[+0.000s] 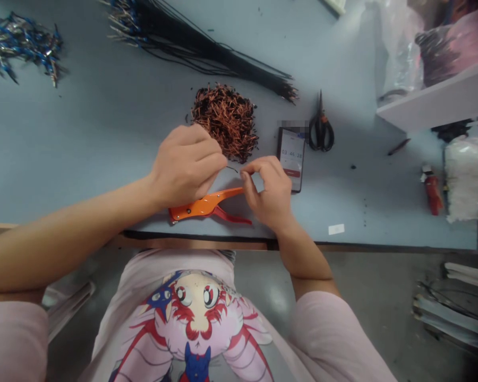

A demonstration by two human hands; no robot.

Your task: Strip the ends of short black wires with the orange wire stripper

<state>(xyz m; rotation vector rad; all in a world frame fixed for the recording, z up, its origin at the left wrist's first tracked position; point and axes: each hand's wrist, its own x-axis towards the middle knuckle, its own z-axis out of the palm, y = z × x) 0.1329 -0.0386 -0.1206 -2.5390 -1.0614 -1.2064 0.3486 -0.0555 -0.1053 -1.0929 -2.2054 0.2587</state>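
Observation:
A short, thin black wire (231, 169) shows between my two hands above the table. My left hand (189, 165) is closed in a pinch, and the wire sticks out from its fingertips. Thumb and forefinger of my right hand (270, 192) are pinched together close to the wire's free end; what lies between them is too small to make out. Below my hands lies an orange wire stripper with red handle (203, 206), partly covered by my left hand. Just beyond them is a heap of copper wire bits (227, 119) with black scraps in it.
Behind the heap stretches a bundle of long black wires (207, 50). Blue-sleeved terminals (24, 45) lie at the far left. A phone with a running timer (290, 159), black scissors (322, 127) and a red tool (433, 193) are to the right, near a shelf (438, 98).

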